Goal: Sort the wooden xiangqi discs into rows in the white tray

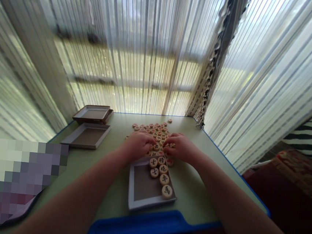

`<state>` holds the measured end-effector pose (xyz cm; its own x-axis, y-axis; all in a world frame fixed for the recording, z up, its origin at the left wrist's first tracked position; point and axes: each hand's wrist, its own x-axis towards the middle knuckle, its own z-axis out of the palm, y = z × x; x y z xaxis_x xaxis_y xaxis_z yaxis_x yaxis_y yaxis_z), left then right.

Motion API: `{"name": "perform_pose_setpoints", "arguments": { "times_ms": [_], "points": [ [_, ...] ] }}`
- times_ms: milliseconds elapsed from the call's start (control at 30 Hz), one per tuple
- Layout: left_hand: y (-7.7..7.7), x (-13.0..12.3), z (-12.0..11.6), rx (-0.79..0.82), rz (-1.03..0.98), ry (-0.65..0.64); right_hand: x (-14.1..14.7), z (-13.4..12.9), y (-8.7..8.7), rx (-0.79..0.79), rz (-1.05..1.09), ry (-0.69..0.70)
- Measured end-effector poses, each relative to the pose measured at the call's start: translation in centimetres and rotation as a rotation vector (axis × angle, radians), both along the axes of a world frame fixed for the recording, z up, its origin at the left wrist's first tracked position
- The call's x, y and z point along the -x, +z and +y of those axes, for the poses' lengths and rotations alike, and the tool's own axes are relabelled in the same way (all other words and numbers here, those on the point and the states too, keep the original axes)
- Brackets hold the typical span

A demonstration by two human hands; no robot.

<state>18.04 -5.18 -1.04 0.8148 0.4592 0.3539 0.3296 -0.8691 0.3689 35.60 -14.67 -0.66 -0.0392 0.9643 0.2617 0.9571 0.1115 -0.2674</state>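
Pale-green tabletop (192,194) bears round, cream-coloured discs (158,138) (black characters, some red).

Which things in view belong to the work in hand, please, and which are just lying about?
In use:
left hand and right hand, both among the loose round pieces
near tray
lettered pieces inside it

Apparently just lying about:
left-side tray
stacked trays behind it
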Motion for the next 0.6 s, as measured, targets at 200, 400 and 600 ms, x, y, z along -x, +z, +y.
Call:
{"name": "perform_pose_setpoints", "arguments": {
  "times_ms": [200,400,600],
  "points": [
    [0.2,0.2,-0.3,-0.05,-0.014,-0.016,0.0,0.4,-0.3,0.045,0.062,0.005],
    [0.9,0.7,-0.6,-0.06,0.001,0.04,-0.1,0.9,-0.7,0.045,0.058,-0.031],
    [1.4,0.8,-1.0,-0.097,-0.075,0.06,0.5,1.0,-0.8,-0.124,0.16,-0.1]
  ]
}}
